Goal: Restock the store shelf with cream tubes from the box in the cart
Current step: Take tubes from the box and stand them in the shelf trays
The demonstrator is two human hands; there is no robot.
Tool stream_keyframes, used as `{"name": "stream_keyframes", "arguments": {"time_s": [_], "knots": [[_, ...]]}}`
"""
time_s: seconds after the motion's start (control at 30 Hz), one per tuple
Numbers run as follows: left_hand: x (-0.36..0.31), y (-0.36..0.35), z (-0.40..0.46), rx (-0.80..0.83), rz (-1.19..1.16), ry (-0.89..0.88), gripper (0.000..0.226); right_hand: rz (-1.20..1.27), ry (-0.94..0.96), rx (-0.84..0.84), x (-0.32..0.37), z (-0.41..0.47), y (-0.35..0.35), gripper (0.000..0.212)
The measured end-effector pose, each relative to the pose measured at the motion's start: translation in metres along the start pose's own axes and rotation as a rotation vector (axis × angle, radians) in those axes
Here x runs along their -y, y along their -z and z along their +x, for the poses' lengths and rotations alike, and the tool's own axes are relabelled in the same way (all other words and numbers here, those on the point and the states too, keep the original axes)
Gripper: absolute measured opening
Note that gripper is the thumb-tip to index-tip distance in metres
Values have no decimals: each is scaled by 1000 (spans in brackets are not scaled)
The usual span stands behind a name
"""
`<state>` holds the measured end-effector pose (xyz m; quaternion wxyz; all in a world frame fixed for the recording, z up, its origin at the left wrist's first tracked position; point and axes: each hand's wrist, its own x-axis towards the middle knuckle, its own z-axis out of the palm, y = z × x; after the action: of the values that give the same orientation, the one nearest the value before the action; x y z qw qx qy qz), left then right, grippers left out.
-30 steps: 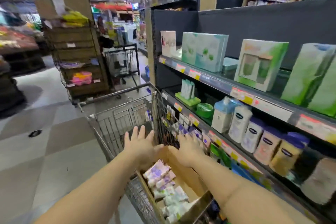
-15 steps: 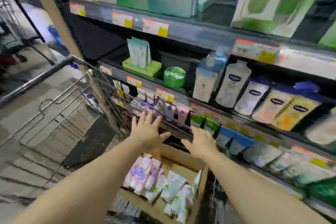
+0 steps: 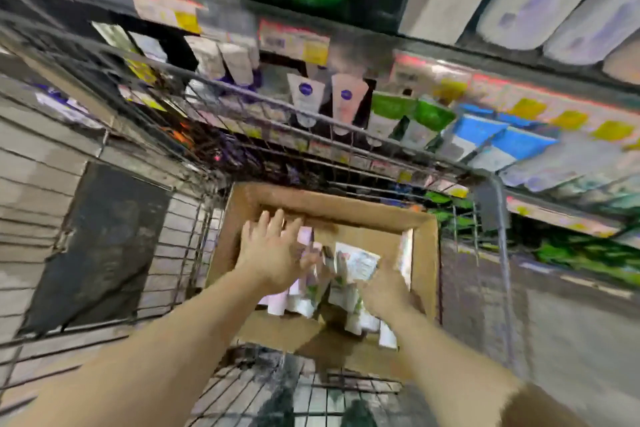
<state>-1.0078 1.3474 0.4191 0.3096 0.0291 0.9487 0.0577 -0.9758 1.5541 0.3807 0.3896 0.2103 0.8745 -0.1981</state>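
Head view: cream tubes (image 3: 313,291) beneath both hands' grip.

One box (image 3: 242,218) sits in one cart (image 3: 500,253); two hands (image 3: 273,253) are above the box; its tubes (image 3: 356,263) are too blurred to count.

One head-worn wide-angle view looks steeply down from close above into the cardboard box (image 3: 427,267) in the wire cart (image 3: 180,263). Both forearms reach in from the near edge; the store shelf (image 3: 346,42) crosses the far side, blurred.
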Motion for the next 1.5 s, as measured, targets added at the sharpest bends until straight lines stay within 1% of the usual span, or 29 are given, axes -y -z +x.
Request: {"name": "stream_keyframes", "arguments": {"time_s": [0.07,0.1,0.17,0.27,0.33,0.37,0.43,0.47,0.5,0.53,0.57,0.6,0.63,0.67,0.7,0.73,0.77,0.8,0.83,0.87,0.9,0.93,0.97,1.03,1.1,1.2,1.33,1.4,1.5], "knots": [[7,-22,3,37,40,6,78,16,-72,-46,2,9,-29,80],[10,-30,5,57,27,11,75,-2,-83,-100,4,13,-39,84],[12,-41,5,83,-14,16,70,-64,-60,-182,6,19,-52,90],[12,-50,9,108,-57,15,66,-152,-46,-213,9,27,-61,98],[9,-52,11,106,-76,13,65,-103,-98,-186,10,30,-61,91],[7,-53,12,100,-85,2,64,-43,-119,-197,10,30,-59,83],[2,-52,12,104,-112,-13,63,94,-91,-219,10,22,-50,58],[-1,-52,12,111,-133,-21,65,173,-56,-199,10,16,-45,48],[-4,-50,12,112,-155,-38,66,295,-32,-135,9,11,-41,45],[-7,-48,12,122,-190,-61,67,471,-21,-12,9,6,-37,50],[-10,-43,11,138,-275,-87,66,684,-14,146,11,0,-33,56],[-13,-37,11,180,-424,-88,61,887,-6,314,15,-9,-28,54],[-16,-30,9,243,-595,-73,50,1064,16,454,17,-14,-24,44],[-15,-25,8,301,-726,-63,39,1189,27,545,20,-18,-22,32],[-13,-21,9,327,-825,-54,30,1253,27,588,23,-20,-20,28],[-8,-18,10,332,-874,-42,29,1249,26,595,24,-21,-20,29],[-3,-18,11,318,-872,-27,32,1168,18,556,23,-18,-25,31],[2,-18,13,293,-849,-8,37,1006,15,455,23,-15,-30,33],[8,-20,14,267,-839,21,45,761,3,299,21,-7,-38,35],[15,-23,15,236,-854,63,52,495,-3,140,19,0,-45,32],[22,-27,16,199,-863,87,55,277,-25,28,18,6,-51,27],[27,-30,16,162,-858,103,52,146,-51,-47,17,13,-57,21],[34,-34,17,142,-855,118,47,93,-75,-93,17,19,-63,20],[46,-43,18,130,-907,162,40,66,-105,-144,21,28,-77,24],[54,-51,17,134,-959,214,41,38,-124,-174,25,35,-93,31],[63,-61,12,149,-1003,271,46,53,-148,-144,31,36,-96,39],[62,-58,2,224,-1090,235,49,148,-107,13,28,31,-81,33],[57,-45,-5,286,-1115,210,41,247,-74,78,27,16,-64,31],[45,-15,-17,374,-1160,138,33,406,-1,83,28,-10,-31,45]]}}
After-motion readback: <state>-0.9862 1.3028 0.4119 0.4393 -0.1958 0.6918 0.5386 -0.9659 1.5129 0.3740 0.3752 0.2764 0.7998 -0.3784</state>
